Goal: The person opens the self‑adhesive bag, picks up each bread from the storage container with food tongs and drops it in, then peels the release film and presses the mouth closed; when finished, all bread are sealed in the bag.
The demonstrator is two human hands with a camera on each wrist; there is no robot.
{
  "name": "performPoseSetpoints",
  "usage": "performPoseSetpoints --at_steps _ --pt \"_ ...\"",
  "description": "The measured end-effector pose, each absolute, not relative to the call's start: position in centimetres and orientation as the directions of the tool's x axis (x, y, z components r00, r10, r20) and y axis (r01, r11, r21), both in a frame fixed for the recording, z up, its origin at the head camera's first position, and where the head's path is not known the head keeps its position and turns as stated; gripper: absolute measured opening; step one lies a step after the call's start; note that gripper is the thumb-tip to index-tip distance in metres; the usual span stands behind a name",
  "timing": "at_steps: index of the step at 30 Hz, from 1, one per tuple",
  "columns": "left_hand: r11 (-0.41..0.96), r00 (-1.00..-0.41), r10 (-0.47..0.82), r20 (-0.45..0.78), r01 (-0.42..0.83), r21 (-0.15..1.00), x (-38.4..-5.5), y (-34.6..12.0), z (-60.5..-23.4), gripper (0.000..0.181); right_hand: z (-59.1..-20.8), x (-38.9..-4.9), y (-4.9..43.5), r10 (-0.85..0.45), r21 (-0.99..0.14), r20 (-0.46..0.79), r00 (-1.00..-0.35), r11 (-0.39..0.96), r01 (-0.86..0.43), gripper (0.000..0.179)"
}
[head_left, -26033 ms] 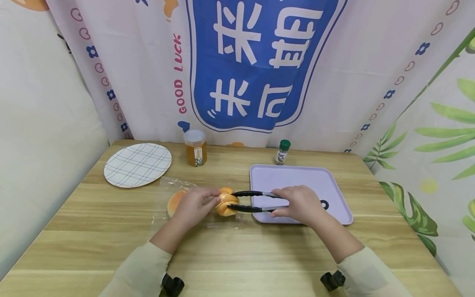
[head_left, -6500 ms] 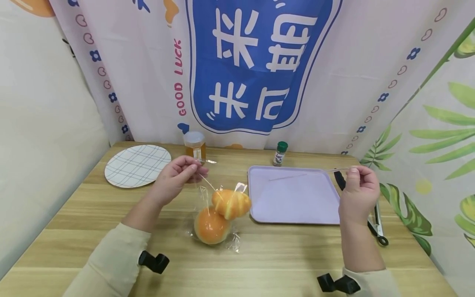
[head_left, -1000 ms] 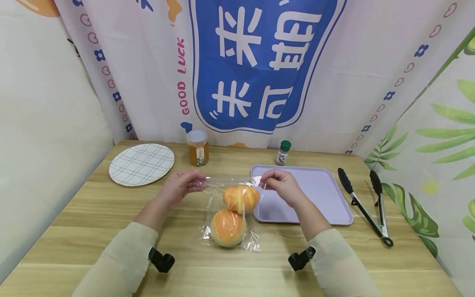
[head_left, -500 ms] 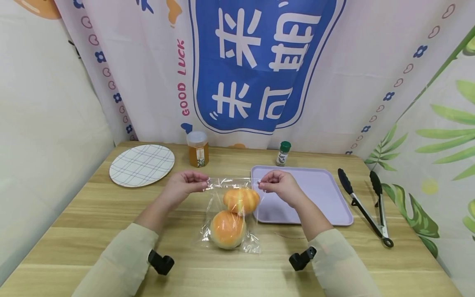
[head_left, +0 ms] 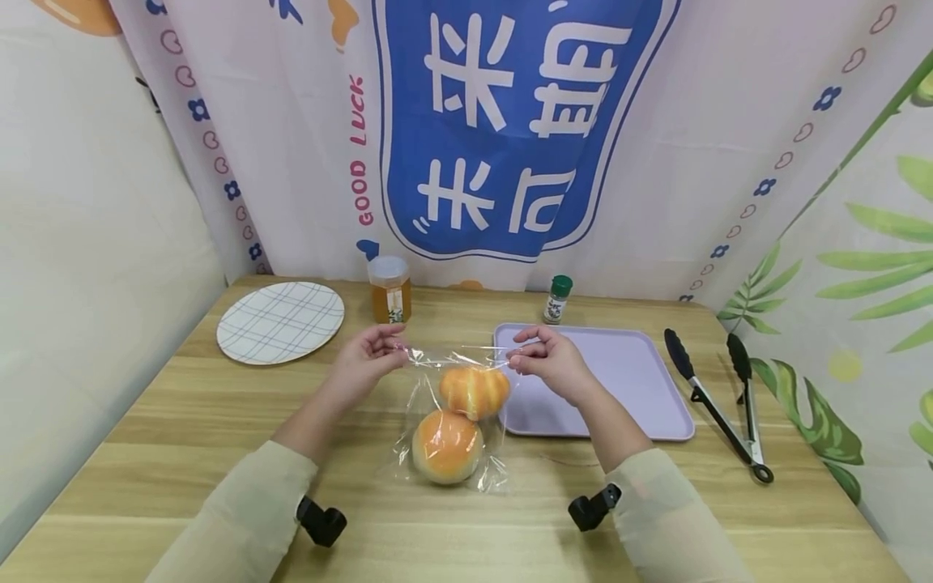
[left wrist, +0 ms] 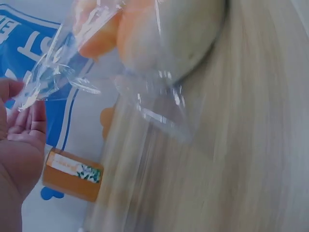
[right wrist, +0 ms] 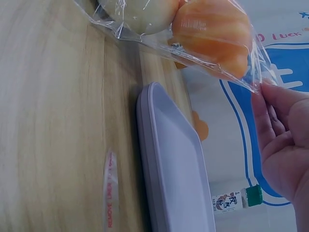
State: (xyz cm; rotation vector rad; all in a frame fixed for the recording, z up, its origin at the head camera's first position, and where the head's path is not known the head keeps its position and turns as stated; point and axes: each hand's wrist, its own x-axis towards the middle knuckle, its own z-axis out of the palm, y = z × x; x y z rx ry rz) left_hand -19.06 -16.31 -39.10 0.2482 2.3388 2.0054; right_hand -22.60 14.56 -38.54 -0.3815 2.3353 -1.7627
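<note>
A clear plastic bag [head_left: 426, 389] holds a round bun [head_left: 447, 447] and, above it in the head view, a ridged croissant-shaped bread [head_left: 475, 392]. My left hand [head_left: 362, 363] pinches the upper left corner of the bag between thumb and fingers. The upper right corner is pinched by my right hand [head_left: 551, 364], over the near left part of the lilac tray [head_left: 612, 380]. Between the two hands the top edge of the film is stretched. In the right wrist view the film [right wrist: 253, 79] runs into the thumb and forefinger grip.
Black-tipped tongs [head_left: 729, 421] lie spread at the right. At the back stand a honey-coloured jar [head_left: 390, 295] and a green-capped shaker [head_left: 557, 300]. A checked oval plate [head_left: 280, 322] lies at the left. A thin printed liner strip [right wrist: 111, 191] lies beside the tray.
Over the last second both hands keep their hold on the bag's corners, and its top edge shifts slightly. Compared with earlier frames, the tongs lie put down and the liner strip is on the table.
</note>
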Motion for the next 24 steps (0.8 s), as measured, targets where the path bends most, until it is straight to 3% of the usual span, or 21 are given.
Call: performPoseSetpoints --at_steps 4,13,19,24 --pt "0.135 -0.982 0.181 -0.054 -0.029 0.99 -19.4 -15.4 -39.2 0.072 -38.6 -22.6 14.4 -0.309 -0.966 0.013 -0.951 0.241 -0.092 0.038" --pt "0.032 -0.984 0.133 -0.122 -0.119 0.992 -19.4 -14.2 -39.3 0.067 -38.7 -22.7 14.2 -0.315 -0.965 0.035 -0.948 0.236 -0.114 0.034" --pt "-0.068 -0.971 0.177 -0.161 -0.175 0.982 -19.4 -14.3 -39.4 0.043 -38.6 -22.8 14.6 -0.313 -0.961 0.056 -0.948 0.242 -0.137 0.029" --pt "-0.044 -0.968 0.211 -0.135 -0.147 0.988 -19.1 -14.2 -38.9 0.024 -38.1 -22.8 14.4 -0.372 -0.922 0.065 -0.926 0.333 -0.199 0.034"
